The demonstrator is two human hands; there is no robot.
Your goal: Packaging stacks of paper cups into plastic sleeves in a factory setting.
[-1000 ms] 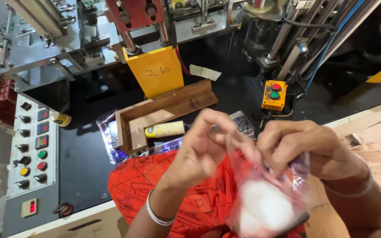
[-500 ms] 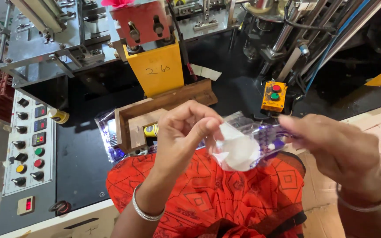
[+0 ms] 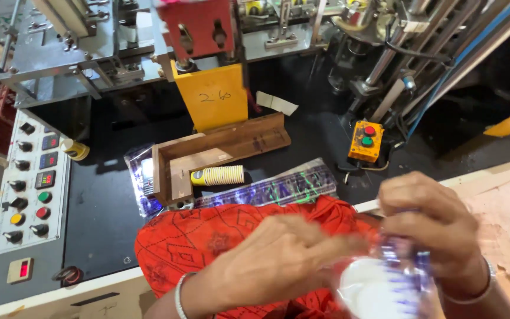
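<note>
- The clear plastic bag looks thin, glossy and crinkled.
- The white cups inside look like smooth matt paper.
- The orange cloth is soft and matt.
- The wooden tray looks plain and unvarnished.
- The machine frame is dull grey metal.

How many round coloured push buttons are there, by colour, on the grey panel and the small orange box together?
Red buttons: 2
Green buttons: 2
Yellow button: 1
Total: 5

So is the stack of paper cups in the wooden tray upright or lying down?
Lying down: the cup stack rests on its side in the wooden tray.
</note>
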